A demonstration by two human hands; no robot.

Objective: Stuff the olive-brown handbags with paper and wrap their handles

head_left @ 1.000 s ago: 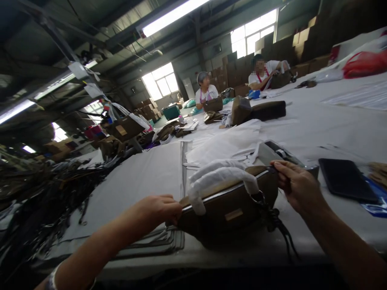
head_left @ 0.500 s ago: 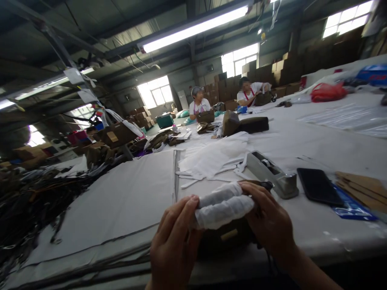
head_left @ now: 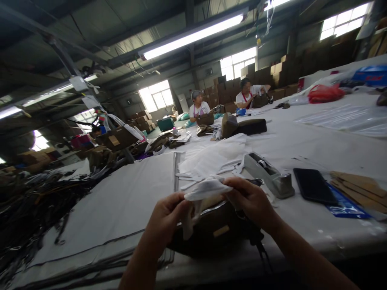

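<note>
Here, left hand point(head_left: 167, 215), right hand point(head_left: 255, 203) pinch white-wrapped handles point(head_left: 208, 189) on brown bag point(head_left: 199, 241); tan label point(head_left: 221, 231), lettering point(head_left: 375, 77) on blue box point(head_left: 363, 72) unreadable.

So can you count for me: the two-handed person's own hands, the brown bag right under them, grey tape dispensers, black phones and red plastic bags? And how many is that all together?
Left hand and right hand: 2
Brown bag under them: 1
Grey tape dispenser: 1
Black phone: 1
Red plastic bag: 1
Total: 6
</note>
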